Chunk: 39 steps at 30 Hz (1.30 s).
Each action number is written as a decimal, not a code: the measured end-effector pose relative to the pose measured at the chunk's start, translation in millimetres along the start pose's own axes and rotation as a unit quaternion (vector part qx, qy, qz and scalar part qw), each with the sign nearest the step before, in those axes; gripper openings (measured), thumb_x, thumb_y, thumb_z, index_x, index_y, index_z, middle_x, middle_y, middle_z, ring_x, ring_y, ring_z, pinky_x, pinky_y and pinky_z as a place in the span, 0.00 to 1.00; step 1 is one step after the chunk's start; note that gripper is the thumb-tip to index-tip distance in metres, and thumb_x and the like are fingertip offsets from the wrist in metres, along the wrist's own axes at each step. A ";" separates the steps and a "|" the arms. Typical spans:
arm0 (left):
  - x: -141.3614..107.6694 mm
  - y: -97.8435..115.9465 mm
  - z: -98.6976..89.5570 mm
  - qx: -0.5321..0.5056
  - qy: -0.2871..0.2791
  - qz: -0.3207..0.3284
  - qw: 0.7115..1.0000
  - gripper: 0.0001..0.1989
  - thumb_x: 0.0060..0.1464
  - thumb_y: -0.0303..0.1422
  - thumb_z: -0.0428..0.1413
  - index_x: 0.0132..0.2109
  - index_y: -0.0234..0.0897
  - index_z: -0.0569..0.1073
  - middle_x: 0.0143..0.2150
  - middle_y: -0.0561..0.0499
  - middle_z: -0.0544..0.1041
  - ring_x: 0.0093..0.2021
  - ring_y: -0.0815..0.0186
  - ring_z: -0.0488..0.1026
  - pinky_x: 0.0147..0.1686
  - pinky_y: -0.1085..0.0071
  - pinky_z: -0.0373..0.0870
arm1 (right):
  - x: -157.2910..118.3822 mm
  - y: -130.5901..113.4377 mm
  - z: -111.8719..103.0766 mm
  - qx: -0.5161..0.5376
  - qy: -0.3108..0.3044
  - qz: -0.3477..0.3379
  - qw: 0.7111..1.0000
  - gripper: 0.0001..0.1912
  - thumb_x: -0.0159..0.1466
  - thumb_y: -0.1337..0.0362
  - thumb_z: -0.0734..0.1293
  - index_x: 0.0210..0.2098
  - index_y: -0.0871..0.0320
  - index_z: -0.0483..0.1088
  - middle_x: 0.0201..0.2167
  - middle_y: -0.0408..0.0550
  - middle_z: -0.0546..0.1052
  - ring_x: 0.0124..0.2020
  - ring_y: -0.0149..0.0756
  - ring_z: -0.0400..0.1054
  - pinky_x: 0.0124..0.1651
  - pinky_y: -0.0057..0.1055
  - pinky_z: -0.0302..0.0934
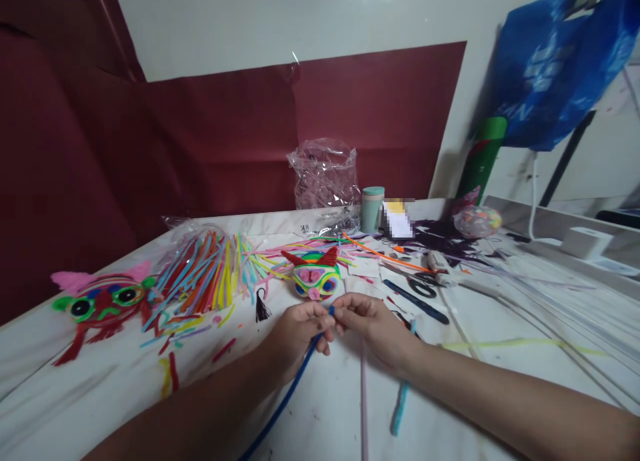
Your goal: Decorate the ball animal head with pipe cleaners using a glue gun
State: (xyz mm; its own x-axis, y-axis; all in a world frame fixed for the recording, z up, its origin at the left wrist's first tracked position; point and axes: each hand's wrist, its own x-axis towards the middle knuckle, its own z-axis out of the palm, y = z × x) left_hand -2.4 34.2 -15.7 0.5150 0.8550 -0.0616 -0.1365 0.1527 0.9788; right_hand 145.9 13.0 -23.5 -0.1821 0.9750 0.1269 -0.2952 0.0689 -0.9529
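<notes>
A long dark blue pipe cleaner runs up from the bottom edge into my left hand, whose fingers are closed around it. Its short bent end pokes out between both hands, pinched there by the thumb and fingertips of my right hand. The fingertips of the two hands nearly meet. Just beyond them sits a small animal head made of colourful pipe cleaners, with red horns, a pink nose and blue-and-yellow eyes. Under my right forearm lies a light blue pipe cleaner piece, partly hidden.
Left are a finished-looking fuzzy creature and a bundle of pipe cleaners. A black tassel lies near my left hand. Scissors, a dark blue strip and a glue gun are right. Behind stands a green cup.
</notes>
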 end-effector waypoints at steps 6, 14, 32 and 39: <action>-1.6 -2.5 3.0 0.020 0.002 -0.017 1.000 0.11 0.39 0.35 0.59 0.24 0.32 0.68 0.19 0.54 0.70 0.15 0.77 0.60 0.20 0.74 0.62 | 1.2 1.6 -3.6 -0.068 -0.012 -0.019 0.997 0.19 0.52 0.49 0.69 0.25 0.59 0.65 0.17 0.38 0.66 0.21 0.28 0.60 0.27 0.27 0.53; 1.4 -5.7 -4.3 0.109 -0.008 -0.021 0.994 0.09 0.38 0.34 0.57 0.21 0.33 0.67 0.16 0.55 0.68 0.13 0.76 0.58 0.18 0.74 0.59 | -5.6 -15.4 -13.1 -0.502 -0.124 -0.236 0.822 0.08 0.62 0.69 0.56 0.28 0.59 0.64 0.28 0.49 0.67 0.30 0.33 0.61 0.34 0.29 0.57; 1.2 -5.8 -2.0 0.038 0.002 -0.001 0.999 0.08 0.43 0.33 0.56 0.23 0.32 0.67 0.20 0.54 0.70 0.17 0.75 0.62 0.23 0.74 0.61 | 0.3 4.4 -2.1 -0.034 -0.037 -0.011 0.999 0.16 0.52 0.52 0.70 0.27 0.59 0.65 0.18 0.40 0.70 0.22 0.31 0.65 0.30 0.31 0.55; 2.5 -3.6 -3.5 0.083 0.019 -0.009 0.996 0.08 0.38 0.34 0.56 0.21 0.33 0.66 0.16 0.56 0.67 0.14 0.76 0.59 0.19 0.74 0.60 | -0.1 -0.9 -6.5 -0.197 -0.034 -0.049 0.978 0.12 0.57 0.56 0.66 0.27 0.59 0.66 0.22 0.43 0.72 0.26 0.32 0.64 0.32 0.30 0.55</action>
State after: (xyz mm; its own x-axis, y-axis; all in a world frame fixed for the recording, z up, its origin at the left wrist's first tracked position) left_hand -3.6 37.5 -20.1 0.4828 0.8717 -0.0840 0.0157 0.0873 0.9961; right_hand 152.3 14.3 -24.4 -0.2371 0.9442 0.2286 0.0685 0.2510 -0.9656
